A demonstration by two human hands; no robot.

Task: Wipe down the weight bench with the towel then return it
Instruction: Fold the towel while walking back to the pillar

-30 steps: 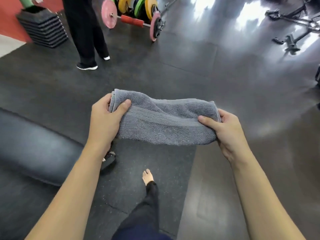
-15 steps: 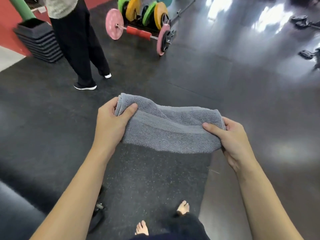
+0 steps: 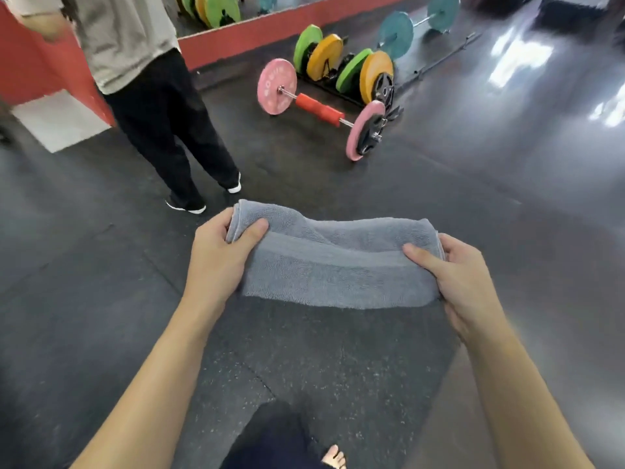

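Dark rubber floor, red wall

No text, label, brand or number can be read. The pink weight plate on the barbell lying on the floor carries pale markings around its face, too blurred to make out. The dark plate at the barbell's other end shows nothing legible.

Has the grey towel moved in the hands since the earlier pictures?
No. Against the hands, the grey towel sits the same: left hand and right hand grip the same ends. Only the camera view swung up; the bench left the frame.
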